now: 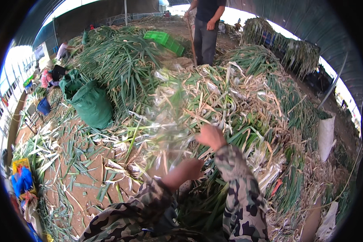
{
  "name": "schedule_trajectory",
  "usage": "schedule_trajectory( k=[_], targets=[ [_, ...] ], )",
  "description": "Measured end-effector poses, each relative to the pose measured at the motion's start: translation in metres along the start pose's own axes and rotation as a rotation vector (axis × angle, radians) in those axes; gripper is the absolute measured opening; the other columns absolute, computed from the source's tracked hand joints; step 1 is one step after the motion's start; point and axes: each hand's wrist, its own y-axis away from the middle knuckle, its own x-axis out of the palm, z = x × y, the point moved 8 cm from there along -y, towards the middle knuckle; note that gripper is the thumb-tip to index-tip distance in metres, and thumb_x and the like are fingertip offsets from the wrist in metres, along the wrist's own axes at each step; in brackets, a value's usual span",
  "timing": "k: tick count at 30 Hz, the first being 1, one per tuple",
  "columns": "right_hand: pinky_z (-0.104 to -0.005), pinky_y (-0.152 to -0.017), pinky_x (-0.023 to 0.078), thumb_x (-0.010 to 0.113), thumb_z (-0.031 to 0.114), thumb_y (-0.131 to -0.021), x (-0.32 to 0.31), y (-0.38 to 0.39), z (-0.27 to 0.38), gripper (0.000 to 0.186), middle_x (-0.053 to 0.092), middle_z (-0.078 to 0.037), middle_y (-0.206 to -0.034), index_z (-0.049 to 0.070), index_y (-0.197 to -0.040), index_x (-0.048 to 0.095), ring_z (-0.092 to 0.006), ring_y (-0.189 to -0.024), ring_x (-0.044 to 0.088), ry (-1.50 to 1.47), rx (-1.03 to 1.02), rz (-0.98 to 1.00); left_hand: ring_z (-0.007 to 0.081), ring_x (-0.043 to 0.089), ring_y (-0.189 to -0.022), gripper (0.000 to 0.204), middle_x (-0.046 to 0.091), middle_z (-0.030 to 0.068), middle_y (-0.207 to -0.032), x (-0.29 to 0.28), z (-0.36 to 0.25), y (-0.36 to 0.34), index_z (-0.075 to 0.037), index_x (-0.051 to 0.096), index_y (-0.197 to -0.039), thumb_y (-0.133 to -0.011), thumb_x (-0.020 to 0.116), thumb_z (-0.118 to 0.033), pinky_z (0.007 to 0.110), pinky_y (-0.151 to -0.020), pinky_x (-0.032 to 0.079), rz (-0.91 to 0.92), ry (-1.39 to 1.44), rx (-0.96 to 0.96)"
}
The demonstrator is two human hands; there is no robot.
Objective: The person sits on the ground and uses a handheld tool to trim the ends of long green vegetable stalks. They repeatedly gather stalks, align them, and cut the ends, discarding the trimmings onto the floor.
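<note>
My left hand [186, 174] is low in the middle, smeared by motion, so its fingers do not show clearly. Above it and slightly right is my right hand [211, 137], its fingers curled closed; whatever they hold is hidden. A blurred streak of white and green leaf [169, 125] rises in front of both hands, over a heap of peeled onion leaves and dry husks [226, 97]. Long green onion leaves [205, 201] lie below, between my camouflage sleeves.
A large pile of green onions [121, 60] rises at the back left, beside a stuffed green sack [92, 105]. A green crate [164, 41] lies tilted behind it. A person [205, 32] stands at the far side with a pole. A white sack [326, 137] stands at right.
</note>
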Motion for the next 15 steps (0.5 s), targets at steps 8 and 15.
schedule_trajectory(
  k=[8, 15],
  targets=[
    [-0.0535, -0.072, 0.054, 0.064, 0.055, -0.084, 0.187, 0.217, -0.111, 0.057, 0.070, -0.026, -0.082, 0.000, -0.086, 0.075, -0.0454, -0.076, 0.068, -0.145, -0.051, 0.520, 0.0461, 0.069, -0.081, 0.036, 0.071, 0.0259, -0.083, -0.011, 0.002, -0.015, 0.002, 0.073, -0.084, -0.082, 0.065, -0.033, 0.054, -0.077, 0.055, 0.025, 0.170, -0.050],
    [-0.0445, -0.071, 0.056, 0.069, 0.052, -0.085, 0.163, 0.280, -0.155, 0.050, 0.074, -0.017, -0.078, 0.003, -0.092, 0.078, -0.0323, -0.075, 0.073, -0.295, 0.299, 0.636, 0.0448, 0.070, -0.083, 0.041, 0.071, 0.0254, -0.085, 0.002, 0.003, -0.022, 0.002, 0.074, -0.088, -0.082, 0.068, -0.039, 0.052, -0.078, 0.056, 0.128, 0.199, -0.042]
  ],
)
